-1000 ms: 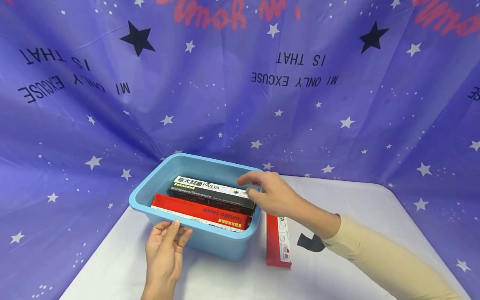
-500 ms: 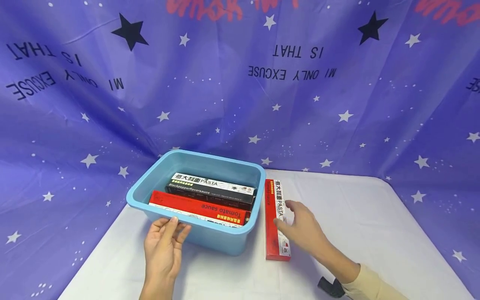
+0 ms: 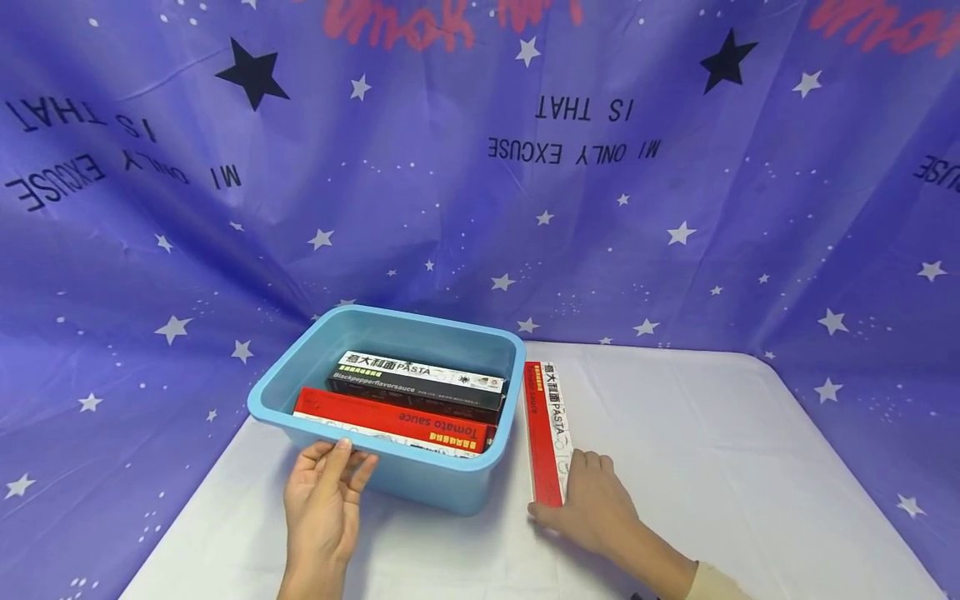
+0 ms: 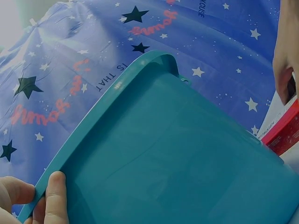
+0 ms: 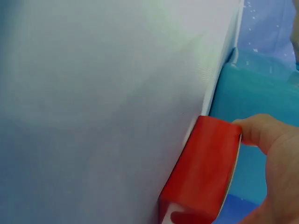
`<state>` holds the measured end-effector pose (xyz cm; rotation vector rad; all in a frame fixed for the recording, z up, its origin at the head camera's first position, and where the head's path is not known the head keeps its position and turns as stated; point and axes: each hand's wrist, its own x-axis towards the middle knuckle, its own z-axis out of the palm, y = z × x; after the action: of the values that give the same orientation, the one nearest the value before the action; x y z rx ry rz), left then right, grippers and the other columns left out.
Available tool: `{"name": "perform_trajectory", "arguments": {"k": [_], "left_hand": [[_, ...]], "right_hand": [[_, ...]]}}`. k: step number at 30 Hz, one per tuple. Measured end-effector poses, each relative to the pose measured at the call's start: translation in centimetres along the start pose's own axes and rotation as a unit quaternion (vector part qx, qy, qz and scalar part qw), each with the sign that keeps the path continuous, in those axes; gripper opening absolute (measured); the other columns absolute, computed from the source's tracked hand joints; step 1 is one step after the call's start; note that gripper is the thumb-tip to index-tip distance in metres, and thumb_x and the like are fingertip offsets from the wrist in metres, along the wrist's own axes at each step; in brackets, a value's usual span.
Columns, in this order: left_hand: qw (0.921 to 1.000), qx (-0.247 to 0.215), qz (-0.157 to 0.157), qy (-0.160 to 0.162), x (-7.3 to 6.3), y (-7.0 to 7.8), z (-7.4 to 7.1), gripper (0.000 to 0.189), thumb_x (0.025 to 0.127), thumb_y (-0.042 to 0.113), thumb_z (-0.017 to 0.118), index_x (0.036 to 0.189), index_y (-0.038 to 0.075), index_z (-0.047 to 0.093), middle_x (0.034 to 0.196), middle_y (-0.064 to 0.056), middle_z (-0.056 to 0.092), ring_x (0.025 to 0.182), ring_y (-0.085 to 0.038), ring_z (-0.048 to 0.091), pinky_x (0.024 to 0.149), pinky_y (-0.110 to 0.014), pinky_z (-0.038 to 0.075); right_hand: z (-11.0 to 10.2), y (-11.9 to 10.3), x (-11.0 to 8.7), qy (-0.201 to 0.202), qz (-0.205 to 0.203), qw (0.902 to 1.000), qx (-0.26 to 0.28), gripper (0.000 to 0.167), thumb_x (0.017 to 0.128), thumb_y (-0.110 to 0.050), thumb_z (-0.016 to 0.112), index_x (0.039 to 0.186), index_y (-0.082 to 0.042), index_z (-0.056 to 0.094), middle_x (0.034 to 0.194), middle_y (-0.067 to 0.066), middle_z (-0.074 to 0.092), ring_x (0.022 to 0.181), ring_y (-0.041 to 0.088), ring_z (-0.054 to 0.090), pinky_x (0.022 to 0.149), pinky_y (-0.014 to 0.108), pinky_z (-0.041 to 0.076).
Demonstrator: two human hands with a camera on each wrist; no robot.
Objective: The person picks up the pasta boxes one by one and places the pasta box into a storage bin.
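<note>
My left hand [image 3: 322, 508] pinches the near rim of a light blue plastic basin [image 3: 431, 483], thumb on top and fingers underneath. Inside the basin, a black pasta box [image 3: 416, 386] lies behind a red tomato sauce pasta box [image 3: 386, 418]. To the basin's right, a second red pasta box [image 3: 545, 433] lies lengthwise on the table. My right hand [image 3: 596, 504] grips its near end, with the thumb on the left side and the fingers on the right. In the right wrist view, the thumb presses an edge of the red box [image 5: 201, 170].
A white cloth [image 3: 690, 442] covers the table under the basin and box. Behind and at both sides hangs a purple curtain [image 3: 600, 275] with stars and lettering. A small dark item at the bottom edge, by the right sleeve [image 3: 712, 583], is mostly cut off.
My right hand has moved from over the basin's right rim down to the near end of the red pasta box on the table and now grips it. The left hand stays on the rim.
</note>
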<state>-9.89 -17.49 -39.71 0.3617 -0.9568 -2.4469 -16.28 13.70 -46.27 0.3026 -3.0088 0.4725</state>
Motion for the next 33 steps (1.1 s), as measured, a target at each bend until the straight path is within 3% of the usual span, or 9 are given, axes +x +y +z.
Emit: {"name": "perform_trajectory", "arguments": {"k": [4, 7, 11, 14, 20, 25, 27, 28, 33], "left_hand": [[0.9999, -0.008, 0.003, -0.007, 0.0, -0.1, -0.1, 0.024, 0.092, -0.001, 0.066, 0.100, 0.003, 0.044, 0.085, -0.007, 0.063, 0.069, -0.016, 0.067, 0.070, -0.031, 0.063], [0.9999, -0.012, 0.003, -0.011, 0.0, -0.1, -0.1, 0.023, 0.092, -0.002, 0.065, 0.099, 0.003, 0.044, 0.084, -0.007, 0.063, 0.069, -0.016, 0.067, 0.070, -0.031, 0.063], [1.0000, -0.004, 0.002, -0.001, 0.0, -0.1, -0.1, 0.023, 0.092, 0.000, 0.066, 0.099, 0.004, 0.044, 0.084, -0.006, 0.063, 0.070, -0.016, 0.066, 0.070, -0.031, 0.063], [1.0000, -0.003, 0.000, 0.004, 0.1, 0.0, -0.1, 0.024, 0.091, 0.000, 0.067, 0.099, 0.004, 0.044, 0.084, -0.006, 0.062, 0.070, -0.016, 0.066, 0.070, -0.031, 0.063], [1.0000, -0.002, -0.003, 0.001, 0.2, 0.0, -0.1, 0.024, 0.091, 0.000, 0.066, 0.099, 0.004, 0.044, 0.084, -0.007, 0.062, 0.069, -0.016, 0.066, 0.070, -0.032, 0.063], [1.0000, -0.001, 0.000, -0.002, 0.1, 0.0, -0.1, 0.024, 0.092, 0.000, 0.066, 0.100, 0.003, 0.044, 0.085, -0.007, 0.062, 0.069, -0.016, 0.066, 0.070, -0.031, 0.063], [1.0000, -0.002, 0.000, -0.004, 0.1, 0.0, 0.0, 0.024, 0.092, 0.000, 0.066, 0.100, 0.003, 0.044, 0.085, -0.007, 0.062, 0.070, -0.016, 0.066, 0.071, -0.031, 0.063], [1.0000, -0.003, 0.000, -0.004, 0.1, 0.0, 0.0, 0.024, 0.091, 0.000, 0.066, 0.100, 0.003, 0.044, 0.086, -0.007, 0.062, 0.070, -0.016, 0.066, 0.071, -0.031, 0.063], [1.0000, -0.005, 0.001, -0.007, 0.1, 0.0, 0.0, 0.023, 0.092, -0.001, 0.066, 0.099, 0.004, 0.044, 0.085, -0.007, 0.063, 0.069, -0.017, 0.066, 0.071, -0.031, 0.063]], "right_hand": [[-0.6, 1.0, -0.9, 0.012, 0.001, 0.9999, -0.004, 0.076, 0.061, -0.054, 0.078, 0.109, 0.000, 0.055, 0.085, 0.003, 0.049, 0.084, 0.023, 0.044, 0.059, 0.029, 0.043], [-1.1, 2.4, -1.5, 0.013, 0.008, 0.9992, 0.036, 0.063, 0.059, -0.038, 0.080, 0.107, -0.004, 0.058, 0.085, 0.000, 0.052, 0.083, 0.021, 0.047, 0.062, 0.029, 0.045], [-1.8, 4.8, -2.4, -0.009, 0.049, 0.9917, 0.119, 0.075, 0.055, -0.025, 0.083, 0.122, -0.005, 0.057, 0.100, 0.000, 0.060, 0.089, 0.017, 0.053, 0.071, 0.030, 0.048], [-2.7, 6.9, -2.9, -0.022, 0.084, 0.9852, 0.147, 0.088, 0.055, -0.025, 0.084, 0.135, -0.007, 0.051, 0.116, 0.005, 0.062, 0.097, 0.018, 0.055, 0.076, 0.032, 0.049], [-5.1, 10.8, -3.8, -0.001, 0.101, 0.9773, 0.186, 0.082, 0.066, -0.027, 0.085, 0.139, -0.014, 0.050, 0.127, 0.014, 0.060, 0.107, 0.025, 0.056, 0.083, 0.035, 0.046], [-7.5, 12.8, -4.2, 0.047, 0.089, 0.9473, 0.304, 0.068, 0.078, -0.015, 0.083, 0.136, -0.007, 0.050, 0.125, 0.019, 0.060, 0.101, 0.011, 0.060, 0.078, 0.021, 0.056], [-8.6, 13.4, -4.2, 0.067, 0.081, 0.9324, 0.346, 0.064, 0.080, -0.011, 0.082, 0.135, -0.003, 0.050, 0.123, 0.015, 0.061, 0.097, 0.004, 0.062, 0.076, 0.017, 0.058], [-9.1, 13.7, -4.2, 0.077, 0.078, 0.9311, 0.348, 0.063, 0.080, -0.011, 0.082, 0.134, -0.002, 0.051, 0.122, 0.010, 0.062, 0.096, 0.000, 0.061, 0.075, 0.016, 0.058], [-11.8, 15.2, -4.1, 0.094, 0.075, 0.9378, 0.326, 0.062, 0.081, -0.020, 0.083, 0.133, -0.001, 0.054, 0.112, -0.014, 0.064, 0.096, -0.013, 0.056, 0.073, 0.013, 0.057]]}}
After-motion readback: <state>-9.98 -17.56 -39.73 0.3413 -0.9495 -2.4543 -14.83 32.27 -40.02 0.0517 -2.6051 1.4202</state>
